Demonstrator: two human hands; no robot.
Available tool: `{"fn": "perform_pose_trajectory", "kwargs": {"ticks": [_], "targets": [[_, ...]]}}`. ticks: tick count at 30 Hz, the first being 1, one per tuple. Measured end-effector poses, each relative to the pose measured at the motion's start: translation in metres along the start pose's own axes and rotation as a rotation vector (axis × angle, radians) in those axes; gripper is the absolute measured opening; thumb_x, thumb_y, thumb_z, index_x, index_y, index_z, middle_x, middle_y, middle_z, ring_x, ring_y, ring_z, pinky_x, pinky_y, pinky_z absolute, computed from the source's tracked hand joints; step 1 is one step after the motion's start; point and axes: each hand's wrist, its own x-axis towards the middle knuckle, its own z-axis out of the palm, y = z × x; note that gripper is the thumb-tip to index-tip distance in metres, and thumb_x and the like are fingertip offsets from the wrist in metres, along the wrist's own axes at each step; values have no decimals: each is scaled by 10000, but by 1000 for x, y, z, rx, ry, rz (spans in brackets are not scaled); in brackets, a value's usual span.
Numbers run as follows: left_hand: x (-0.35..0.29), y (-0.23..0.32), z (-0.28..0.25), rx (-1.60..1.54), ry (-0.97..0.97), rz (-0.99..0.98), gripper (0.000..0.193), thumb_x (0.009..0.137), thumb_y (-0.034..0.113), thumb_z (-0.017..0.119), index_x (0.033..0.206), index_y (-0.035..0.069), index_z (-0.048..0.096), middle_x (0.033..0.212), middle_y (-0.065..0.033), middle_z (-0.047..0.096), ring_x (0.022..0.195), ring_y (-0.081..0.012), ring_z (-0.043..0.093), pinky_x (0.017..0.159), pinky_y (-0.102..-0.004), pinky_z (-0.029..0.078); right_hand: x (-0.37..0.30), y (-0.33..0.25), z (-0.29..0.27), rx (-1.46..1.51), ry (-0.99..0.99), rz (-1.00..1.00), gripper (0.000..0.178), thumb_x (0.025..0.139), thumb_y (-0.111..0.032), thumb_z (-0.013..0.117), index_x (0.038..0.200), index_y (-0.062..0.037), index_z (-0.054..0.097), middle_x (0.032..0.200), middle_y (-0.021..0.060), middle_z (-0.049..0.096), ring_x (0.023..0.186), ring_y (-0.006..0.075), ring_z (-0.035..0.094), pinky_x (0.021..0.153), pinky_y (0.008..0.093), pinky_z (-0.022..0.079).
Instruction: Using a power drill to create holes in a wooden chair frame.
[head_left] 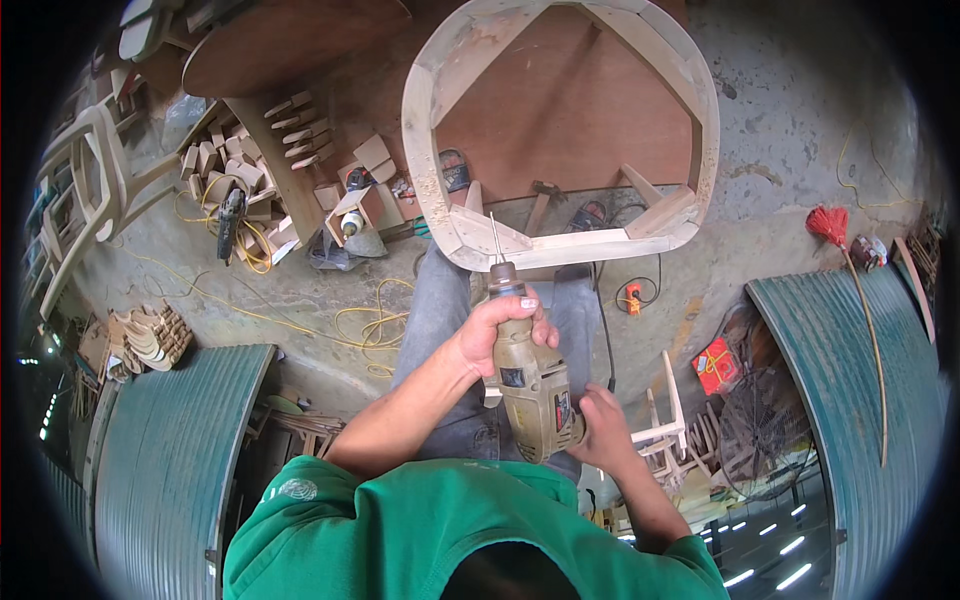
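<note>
The power drill (533,385) lies over the seated person's lap, between the green shirt (400,530) and the pale wooden frame (580,248). Its bit (495,238) points away from the body and overlaps the near left corner of the frame in my line of sight; I cannot tell whether the two touch.

Left hand (485,338): wrapped around the narrow front section, just behind the chuck (503,278). The thumb lies across the top; the other fingers close around the far side.

Right hand (603,425): against the right side at the rear of the body. Its fingers are partly hidden, so I cannot tell whether they are closed on a handle.

Handling: I judge the drill heavy and rigid, with most of its weight in the thick rear housing. The casing looks hard; dust could make it slippery. The slender bit is probably the part most easily bent. Recommended hold: one hand at the rear, where the bulk sits, and one around the front collar. Keep fingers clear of the chuck and bit. The frame appears stiff and, being open in the middle, moderately light; hold it by a rail.
</note>
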Motion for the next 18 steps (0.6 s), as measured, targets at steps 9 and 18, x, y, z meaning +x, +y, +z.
{"fn": "perform_pose_trajectory", "kwargs": {"ticks": [9,18], "targets": [[107,-73,41,267,-357,-44,237,842,258,679,928,44,622,731,-161,662,837,-342,651,855,-461,493,-32,159,-38,-111,-157,-334,505,611,-266,856,987,-94,565,962,117,646,891,293,658,779,421,484],[280,-172,90,1093,-61,236,548,994,434,584,1290,-25,546,1064,-143,695,992,-221,657,948,-368,504,-115,304,-82,-407,391,-206,405,576,-288,803,836,-168,517,836,124,594,687,286,617,579,427,441]]}}
